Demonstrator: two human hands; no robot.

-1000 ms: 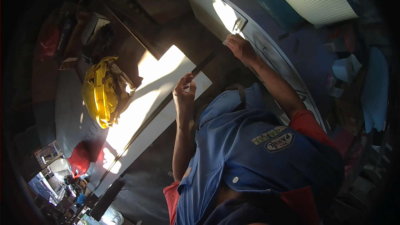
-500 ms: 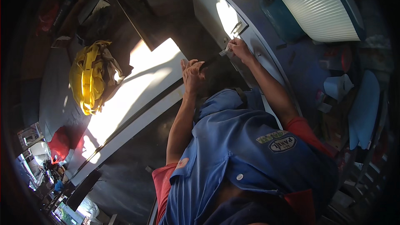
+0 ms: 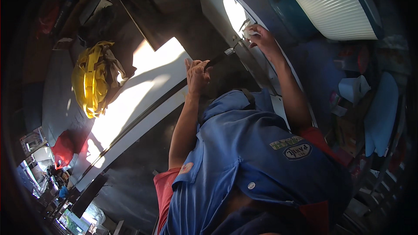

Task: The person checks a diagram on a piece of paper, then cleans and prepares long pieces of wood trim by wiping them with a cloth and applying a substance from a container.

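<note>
My left hand has its fingers curled on a long, narrow dark bar, which slants up to the right and has a small pale piece at its far end. My right hand is higher, with fingertips bent around a small whitish item, too small to make out, beside a metal fitting on the white upright panel. Left of my left hand lies a wide sunlit white board with a dark groove along it. My blue overalls fill the lower middle.
A crumpled yellow bag and a red bag lie at left, near a cluttered area. At right are a ribbed white object, a teal object, a pale blue container and an upright light blue panel.
My right hand has moved up and right from the bar's end to beside the metal fitting. My left hand stays on the bar. The whole view has shifted slightly since a second ago.
</note>
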